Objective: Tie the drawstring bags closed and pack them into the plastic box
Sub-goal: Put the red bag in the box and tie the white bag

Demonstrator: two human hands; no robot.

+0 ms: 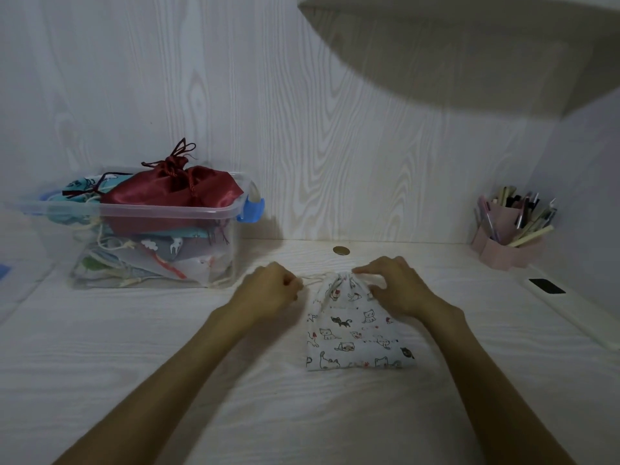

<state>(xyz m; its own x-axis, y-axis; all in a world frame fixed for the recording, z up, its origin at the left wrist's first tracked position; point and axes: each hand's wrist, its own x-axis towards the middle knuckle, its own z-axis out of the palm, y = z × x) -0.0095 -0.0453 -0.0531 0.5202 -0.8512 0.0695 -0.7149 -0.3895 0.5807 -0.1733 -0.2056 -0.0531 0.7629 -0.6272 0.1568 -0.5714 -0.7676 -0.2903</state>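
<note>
From my feed, the left hand (273,290) is curled into a loose fist, pinching the thin cream drawstring cord (310,278) that runs out sideways from the neck of the white cotton pouch printed with small cats (355,333). The right hand (392,285) is bent over the pouch's gathered top, its fingertips (360,270) pressed together on the bunched fabric. The pouch lies flat on the pale wood-grain desk (167,364), its mouth pointing away from me.

I cannot make out whether a knot exists; the right palm covers that side of the neck, and the cord is faint in the dim light.

The clear plastic box with blue latches (157,229) stands well apart to the left, against the back wall, heaped with pouches; a dark red satin drawstring bag (174,189) rises above its rim. A pink pen holder full of pens (506,236) sits far right. Bare desk lies between the box and the hands, and in front of the pouch.
</note>
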